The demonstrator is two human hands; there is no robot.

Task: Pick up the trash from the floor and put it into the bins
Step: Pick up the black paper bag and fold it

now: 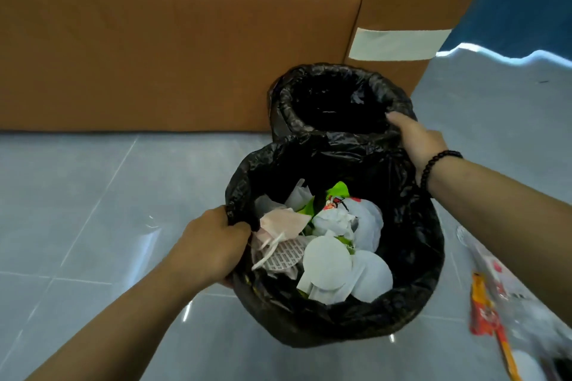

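Note:
Two bins lined with black bags stand on the grey tiled floor. The near bin [411, 257] holds trash [328, 244]: white paper discs, crumpled tissue, a pink paper piece and a green wrapper. My left hand [213, 244] grips its left rim, fingers curled over the bag's edge. The far bin [284, 108] looks dark inside, and I cannot make out any contents. My right hand [414, 139] holds the bag rim where the two bins meet, thumb on the far bin's edge. Loose trash [486, 300], a red and orange wrapper with clear plastic, lies on the floor at the right.
A large brown cardboard box [173, 40] with a strip of pale tape [399, 43] stands right behind the bins. A blue wall [526, 3] is at the upper right. Grey floor tiles [93, 195] stretch to the left and front.

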